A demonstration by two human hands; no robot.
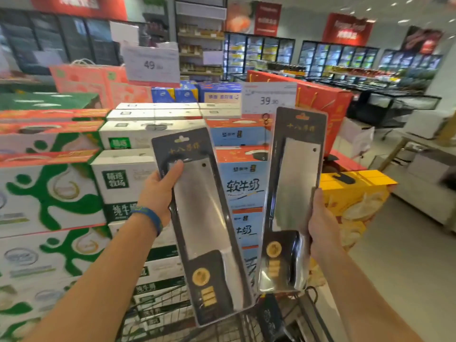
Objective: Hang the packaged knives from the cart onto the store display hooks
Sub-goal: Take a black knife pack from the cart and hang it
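I hold two packaged cleavers upright in front of me. My left hand [161, 186] grips the left edge of one packaged knife [204, 218], thumb across its front near the blade's top; this pack leans to the left at its top. My right hand [320, 223] grips the right edge of the other packaged knife [293, 193], which stands nearly straight. Both packs are black card with a clear blister, a broad steel blade and a dark handle at the bottom. The wire cart [246, 327] sits just below them, with another dark pack [269, 317] inside. No display hooks are visible.
Stacked milk cartons [61, 188] in green and white fill the left; blue cartons [243, 183] stand behind the knives. Price signs [269, 99] top the stack. Yellow boxes [355, 193] lie to the right, beside an aisle floor [407, 255] and freezer cabinets at the back.
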